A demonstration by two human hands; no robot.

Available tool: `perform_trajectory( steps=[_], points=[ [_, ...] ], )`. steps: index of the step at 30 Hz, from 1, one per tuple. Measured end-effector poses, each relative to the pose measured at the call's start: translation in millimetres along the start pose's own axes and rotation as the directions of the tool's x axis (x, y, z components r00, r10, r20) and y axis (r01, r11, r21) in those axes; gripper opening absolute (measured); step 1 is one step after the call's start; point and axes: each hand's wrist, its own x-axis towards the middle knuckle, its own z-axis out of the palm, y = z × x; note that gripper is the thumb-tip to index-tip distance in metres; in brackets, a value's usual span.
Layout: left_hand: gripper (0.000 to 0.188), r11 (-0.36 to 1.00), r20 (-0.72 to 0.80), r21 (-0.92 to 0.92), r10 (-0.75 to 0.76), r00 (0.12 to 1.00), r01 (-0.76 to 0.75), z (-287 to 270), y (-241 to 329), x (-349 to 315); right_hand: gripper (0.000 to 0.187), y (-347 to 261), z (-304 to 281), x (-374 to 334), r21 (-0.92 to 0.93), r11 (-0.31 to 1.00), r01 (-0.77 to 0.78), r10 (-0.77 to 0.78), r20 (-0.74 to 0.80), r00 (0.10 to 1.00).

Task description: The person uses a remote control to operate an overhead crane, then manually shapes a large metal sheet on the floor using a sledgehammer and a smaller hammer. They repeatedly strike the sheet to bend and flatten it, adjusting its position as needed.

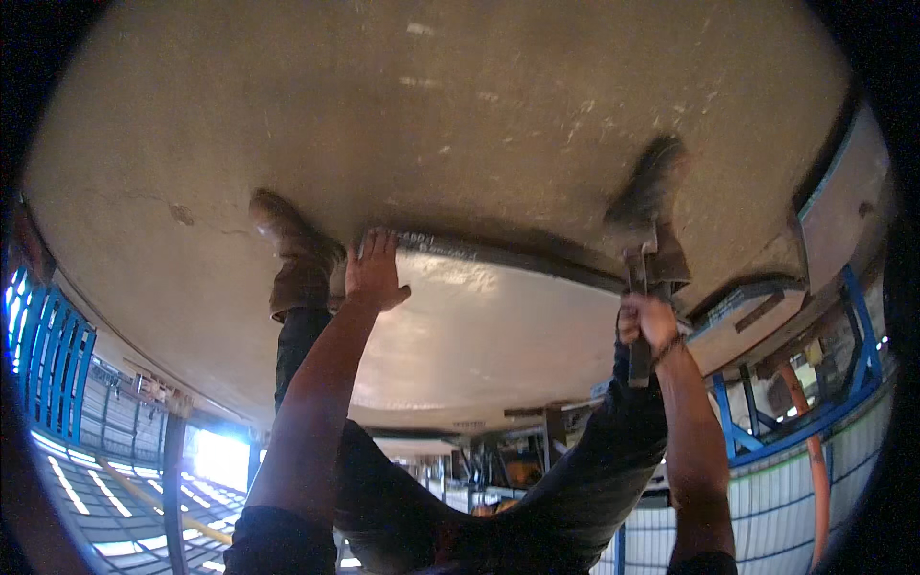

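Observation:
My left hand [376, 273] lies flat with its fingers stretched, palm down on the edge of a smooth, shiny metal plate [479, 335]. Its fingertips reach the plate's dark edge [517, 261], which carries pale handwritten marks. At the plate's right end, my right hand [654, 321] is closed round a dark, flat metal tool [635, 271] with a notched end. The tool stands out above and below the fist, close to my right leg. Whether it touches the plate I cannot tell.
My brown left boot [287, 225] and blurred right boot [652, 187] stand on a broad, scuffed brown surface [460, 115]. Another thick piece with a dark edge [747, 302] lies at the right. Blue metal frames [853, 326] and blue slats [48, 355] are at the sides.

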Motion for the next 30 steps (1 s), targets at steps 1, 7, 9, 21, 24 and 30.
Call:
perform_trajectory(
  steps=[1,7,9,21,24,30],
  points=[
    [0.1,1.0,0.025,-0.006,-0.005,1.0,0.005,2.0,-1.5,-6.4,0.012,-22.6,13.5,-40.9,-0.003,0.999,0.046,-0.046,-0.04,0.998],
    [0.096,0.997,0.028,0.016,-0.079,0.997,0.078,-0.3,4.5,-3.4,0.026,-109.4,-8.4,-174.8,-0.196,0.782,0.592,-0.612,-0.06,0.789],
    [0.096,0.995,0.021,-0.002,-0.096,0.995,0.096,0.4,7.5,4.2,0.027,-161.1,-2.8,-198.3,-0.49,0.437,0.754,-0.884,-0.078,0.462],
    [0.1,0.999,-0.105,0.0,-0.034,0.994,0.035,10.7,-5.1,12.6,0.035,68.7,188.7,27.5,-0.605,0.651,0.459,-0.494,0.121,0.861],
    [0.102,1.0,0.02,0.028,-0.005,1.0,0.004,20.9,6.7,-18.6,0.038,-17.9,216.1,-50.4,-0.472,0.632,0.614,-0.543,0.295,0.786],
    [0.101,0.999,0.045,-0.019,-0.046,0.998,0.047,3.1,-1.0,1.7,0.017,-147.3,179.7,-183.8,-0.398,0.642,0.656,-0.678,0.105,0.727]
  ],
)
